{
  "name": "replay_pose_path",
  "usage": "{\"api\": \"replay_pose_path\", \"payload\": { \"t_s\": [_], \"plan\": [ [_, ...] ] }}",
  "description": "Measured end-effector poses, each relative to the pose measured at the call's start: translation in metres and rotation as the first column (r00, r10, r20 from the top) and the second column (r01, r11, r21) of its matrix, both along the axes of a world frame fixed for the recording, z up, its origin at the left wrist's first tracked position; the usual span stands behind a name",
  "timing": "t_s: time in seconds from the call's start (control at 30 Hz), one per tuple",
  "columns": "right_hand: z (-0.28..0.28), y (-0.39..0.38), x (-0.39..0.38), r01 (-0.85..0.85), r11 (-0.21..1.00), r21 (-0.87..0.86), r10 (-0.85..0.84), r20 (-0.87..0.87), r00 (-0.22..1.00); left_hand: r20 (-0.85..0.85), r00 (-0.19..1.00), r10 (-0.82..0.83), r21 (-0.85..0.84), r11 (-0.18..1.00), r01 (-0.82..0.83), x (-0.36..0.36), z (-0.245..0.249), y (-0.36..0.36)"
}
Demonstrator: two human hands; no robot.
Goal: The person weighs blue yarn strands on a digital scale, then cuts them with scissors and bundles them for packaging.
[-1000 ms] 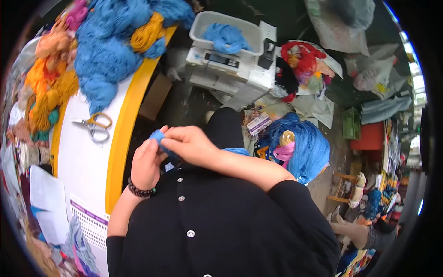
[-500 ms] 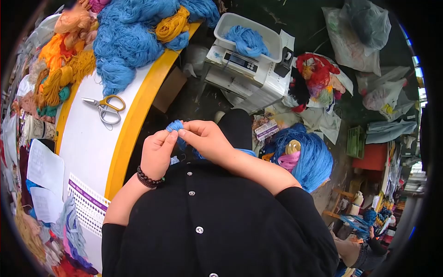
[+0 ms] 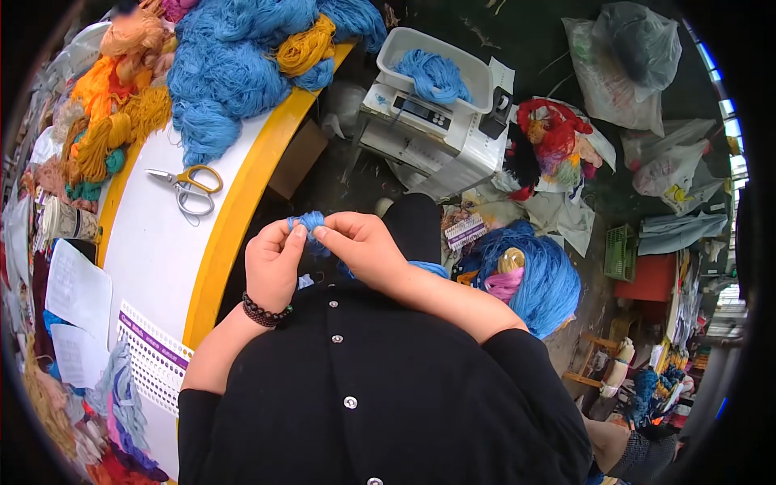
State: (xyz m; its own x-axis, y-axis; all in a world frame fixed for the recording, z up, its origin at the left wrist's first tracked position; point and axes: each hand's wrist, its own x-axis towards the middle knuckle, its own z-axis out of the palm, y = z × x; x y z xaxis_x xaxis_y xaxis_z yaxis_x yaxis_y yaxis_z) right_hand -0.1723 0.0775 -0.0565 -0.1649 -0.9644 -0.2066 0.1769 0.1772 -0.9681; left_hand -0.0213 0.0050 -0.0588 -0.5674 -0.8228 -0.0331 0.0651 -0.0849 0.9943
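A small bunch of blue yarn (image 3: 309, 221) is pinched between the fingertips of both hands, in front of my chest. My left hand (image 3: 272, 255) grips it from the left, thumb pressed against the fingers. From the right, my right hand (image 3: 360, 242) holds the same bunch, its thumb and index finger closed on it. Part of the yarn hangs below, mostly hidden by the hands. On the white table (image 3: 166, 250) to the left lie scissors (image 3: 187, 187) with one yellow and one grey handle loop.
A large heap of blue yarn (image 3: 226, 73) covers the table's far end. A white tub (image 3: 477, 85) with blue yarn sits on a scale (image 3: 420, 111). More blue yarn (image 3: 550, 279) lies at my right. A punched card (image 3: 153, 347) rests on the table. Another person (image 3: 638, 453) is at lower right.
The blue yarn bunch between my fingertips looks looser and spreads wider to the left. My hands have shifted only slightly. At lower right, the other person's raised hand has gone from view.
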Motion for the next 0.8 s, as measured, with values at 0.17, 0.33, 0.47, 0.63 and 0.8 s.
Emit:
{"api": "replay_pose_path", "payload": {
  "t_s": [0.17,0.33,0.47,0.63,0.8],
  "plan": [
    [0.011,-0.003,0.000,0.103,0.995,-0.008,-0.097,0.279,0.955,-0.243,0.967,0.073,0.349,0.937,0.017,-0.004,0.007,-0.001],
    [0.035,0.016,-0.063,0.015,0.980,-0.196,0.149,0.792,0.592,-0.789,0.577,0.211,0.612,0.352,0.708,0.051,0.026,-0.049],
    [0.083,0.089,-0.136,0.239,0.966,-0.101,-0.212,0.222,0.952,-0.748,0.634,0.194,0.556,0.705,0.441,0.152,0.019,-0.102],
    [0.093,0.166,-0.257,0.713,0.690,-0.128,-0.719,-0.235,0.654,-0.626,0.606,0.492,0.685,0.718,0.125,0.309,-0.024,-0.185],
    [0.089,0.246,-0.378,0.895,0.332,-0.297,-0.877,-0.448,0.176,-0.333,0.514,0.791,0.658,0.585,-0.474,0.513,-0.105,-0.280]
  ]
}}
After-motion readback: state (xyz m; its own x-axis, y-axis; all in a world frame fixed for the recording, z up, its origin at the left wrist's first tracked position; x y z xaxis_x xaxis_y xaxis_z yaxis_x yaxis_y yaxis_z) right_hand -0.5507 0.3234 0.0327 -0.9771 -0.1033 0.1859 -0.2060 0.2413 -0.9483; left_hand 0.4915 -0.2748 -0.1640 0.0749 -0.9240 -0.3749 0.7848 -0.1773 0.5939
